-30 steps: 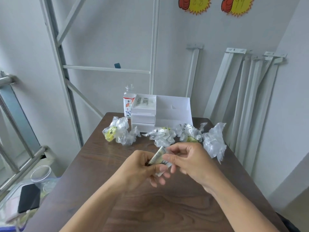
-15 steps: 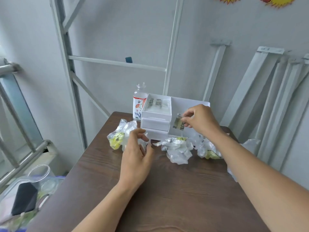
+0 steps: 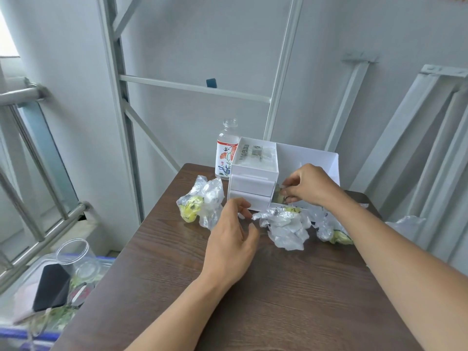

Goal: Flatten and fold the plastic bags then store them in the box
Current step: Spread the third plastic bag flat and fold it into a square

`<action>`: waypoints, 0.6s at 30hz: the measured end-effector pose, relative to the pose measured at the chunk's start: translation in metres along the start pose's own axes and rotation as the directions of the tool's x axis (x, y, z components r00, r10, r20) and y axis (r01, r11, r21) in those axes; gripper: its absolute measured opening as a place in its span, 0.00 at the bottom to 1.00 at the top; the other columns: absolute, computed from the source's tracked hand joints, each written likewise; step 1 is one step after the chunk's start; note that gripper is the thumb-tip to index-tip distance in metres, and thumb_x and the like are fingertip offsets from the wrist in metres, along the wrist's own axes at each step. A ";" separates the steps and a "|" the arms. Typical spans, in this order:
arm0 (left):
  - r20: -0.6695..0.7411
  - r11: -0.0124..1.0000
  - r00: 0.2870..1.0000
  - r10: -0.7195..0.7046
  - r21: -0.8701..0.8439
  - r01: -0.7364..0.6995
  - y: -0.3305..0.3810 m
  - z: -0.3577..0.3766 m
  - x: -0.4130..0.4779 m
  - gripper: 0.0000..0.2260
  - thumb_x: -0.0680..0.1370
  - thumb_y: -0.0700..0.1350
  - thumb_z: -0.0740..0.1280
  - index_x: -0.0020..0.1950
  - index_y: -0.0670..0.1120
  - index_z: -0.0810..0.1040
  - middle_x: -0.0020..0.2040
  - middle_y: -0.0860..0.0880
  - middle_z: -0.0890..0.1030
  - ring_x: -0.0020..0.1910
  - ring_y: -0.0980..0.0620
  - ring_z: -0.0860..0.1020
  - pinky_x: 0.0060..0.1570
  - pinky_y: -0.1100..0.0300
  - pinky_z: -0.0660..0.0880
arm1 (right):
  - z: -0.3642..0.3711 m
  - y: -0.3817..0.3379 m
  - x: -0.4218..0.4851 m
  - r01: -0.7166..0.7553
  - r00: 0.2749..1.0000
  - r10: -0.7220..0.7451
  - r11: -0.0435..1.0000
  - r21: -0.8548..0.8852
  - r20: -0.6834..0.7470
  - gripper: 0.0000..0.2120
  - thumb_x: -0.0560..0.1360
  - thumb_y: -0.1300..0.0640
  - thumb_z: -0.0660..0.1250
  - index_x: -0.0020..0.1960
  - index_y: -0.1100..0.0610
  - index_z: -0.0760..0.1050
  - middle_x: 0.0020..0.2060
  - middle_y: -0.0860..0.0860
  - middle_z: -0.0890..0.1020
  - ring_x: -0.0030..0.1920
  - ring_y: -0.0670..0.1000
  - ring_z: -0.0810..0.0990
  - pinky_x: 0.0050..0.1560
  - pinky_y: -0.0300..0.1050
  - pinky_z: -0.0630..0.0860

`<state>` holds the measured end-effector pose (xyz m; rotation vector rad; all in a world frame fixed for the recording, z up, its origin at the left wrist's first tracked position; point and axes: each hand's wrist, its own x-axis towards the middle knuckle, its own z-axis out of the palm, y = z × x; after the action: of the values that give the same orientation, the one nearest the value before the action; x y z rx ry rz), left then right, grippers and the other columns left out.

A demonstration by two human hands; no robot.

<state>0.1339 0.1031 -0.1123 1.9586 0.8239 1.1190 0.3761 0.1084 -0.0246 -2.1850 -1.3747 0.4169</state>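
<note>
A white storage box (image 3: 253, 173) with two small drawers and an open top tray stands at the far side of the brown table (image 3: 253, 300). Folded bags lie in its top tray. My right hand (image 3: 306, 184) pinches a small folded plastic bag (image 3: 278, 196) low in the box's open right compartment. My left hand (image 3: 231, 239) hovers over the table with loose fingers, holding nothing, just in front of the box. Crumpled clear bags lie before the box: one with yellow print (image 3: 200, 207) at left, one (image 3: 286, 228) in the middle, another (image 3: 329, 228) under my right forearm.
A glass bottle with a flower label (image 3: 226, 150) stands left of the box. Another crumpled bag (image 3: 407, 221) hangs at the table's right edge. Metal rails lean on the wall at right. A clear jar (image 3: 76, 257) and a dark phone (image 3: 52, 287) sit off the table's left side.
My right hand carried the folded bag from mid-table to the box and lowered it into the right compartment. My left hand let go of it and moved forward towards the box.
</note>
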 end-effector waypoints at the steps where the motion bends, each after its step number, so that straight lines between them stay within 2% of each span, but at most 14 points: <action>1: 0.007 1.000 1.000 0.002 0.003 -0.002 -0.001 0.000 0.000 0.15 0.79 0.42 0.67 0.61 0.57 0.69 0.54 0.58 0.78 0.32 0.53 0.74 0.40 0.59 0.73 | 0.001 0.002 0.000 -0.006 1.000 0.007 1.000 -0.027 0.019 0.09 0.75 0.62 0.79 0.54 0.59 0.85 0.40 0.51 0.89 0.36 0.47 0.89 0.50 0.42 0.84; 4: 0.014 1.000 1.000 0.003 0.011 -0.003 -0.002 0.001 0.000 0.14 0.79 0.44 0.66 0.60 0.58 0.69 0.54 0.59 0.78 0.33 0.55 0.75 0.42 0.55 0.77 | 0.001 0.003 -0.001 0.019 0.999 -0.014 0.994 -0.103 0.040 0.11 0.74 0.57 0.80 0.56 0.57 0.86 0.35 0.47 0.88 0.38 0.45 0.88 0.49 0.42 0.81; 5: 0.013 1.000 1.000 0.001 0.013 -0.001 -0.003 0.001 0.000 0.14 0.79 0.44 0.66 0.60 0.58 0.69 0.54 0.59 0.78 0.34 0.55 0.75 0.43 0.53 0.77 | 0.000 0.002 -0.002 0.035 0.998 -0.028 0.990 -0.139 0.054 0.13 0.74 0.54 0.80 0.57 0.56 0.86 0.37 0.45 0.88 0.40 0.45 0.87 0.48 0.41 0.79; 8: 0.013 1.000 1.000 0.000 0.014 0.000 -0.006 0.001 0.001 0.14 0.78 0.44 0.66 0.60 0.58 0.68 0.54 0.59 0.78 0.35 0.56 0.75 0.43 0.52 0.78 | -0.008 0.000 -0.007 0.054 0.994 -0.037 0.985 -0.162 0.102 0.21 0.73 0.46 0.81 0.63 0.50 0.84 0.53 0.47 0.87 0.48 0.46 0.84 0.55 0.44 0.78; 10: 0.013 1.000 1.000 0.005 0.010 -0.005 -0.007 0.001 0.001 0.14 0.78 0.44 0.66 0.59 0.58 0.68 0.54 0.59 0.78 0.35 0.57 0.75 0.43 0.52 0.78 | -0.015 -0.001 -0.015 0.050 0.995 -0.038 0.990 -0.135 0.087 0.23 0.73 0.41 0.79 0.66 0.46 0.82 0.58 0.48 0.85 0.46 0.46 0.84 0.56 0.47 0.80; 11: 0.012 1.000 1.000 0.005 0.011 -0.005 -0.007 0.001 0.001 0.14 0.78 0.44 0.66 0.59 0.58 0.68 0.54 0.59 0.78 0.34 0.57 0.74 0.43 0.52 0.78 | -0.020 -0.002 -0.020 0.046 0.997 -0.039 0.991 -0.129 0.060 0.24 0.74 0.40 0.78 0.67 0.45 0.81 0.58 0.47 0.85 0.44 0.46 0.85 0.54 0.48 0.82; 14: 0.017 1.000 1.000 0.004 0.012 -0.004 -0.006 0.000 0.001 0.13 0.79 0.44 0.66 0.59 0.58 0.69 0.54 0.60 0.78 0.35 0.57 0.74 0.44 0.52 0.78 | -0.035 -0.004 -0.040 0.056 0.997 -0.064 0.987 -0.153 -0.052 0.17 0.79 0.42 0.72 0.66 0.46 0.81 0.59 0.44 0.83 0.45 0.45 0.84 0.44 0.44 0.79; 16: 0.034 1.000 0.999 0.027 0.002 -0.027 -0.004 -0.001 -0.002 0.11 0.80 0.46 0.64 0.60 0.58 0.70 0.55 0.60 0.78 0.37 0.56 0.76 0.45 0.52 0.78 | -0.039 -0.006 -0.057 0.092 0.988 -0.112 0.981 -0.173 -0.110 0.09 0.82 0.46 0.69 0.60 0.46 0.83 0.58 0.43 0.84 0.44 0.44 0.83 0.44 0.44 0.77; 18: 0.037 0.999 0.998 0.043 -0.028 -0.042 0.007 0.002 -0.005 0.10 0.81 0.53 0.60 0.62 0.60 0.72 0.56 0.61 0.78 0.44 0.57 0.78 0.49 0.55 0.77 | -0.037 -0.009 -0.078 0.112 0.981 -0.136 0.979 -0.169 -0.139 0.06 0.83 0.48 0.68 0.54 0.44 0.84 0.55 0.41 0.85 0.41 0.44 0.82 0.44 0.44 0.77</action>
<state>0.1343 0.0947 -0.1097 1.9766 0.7470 1.1087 0.3545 0.0318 0.0095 -2.1914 -1.4956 0.0954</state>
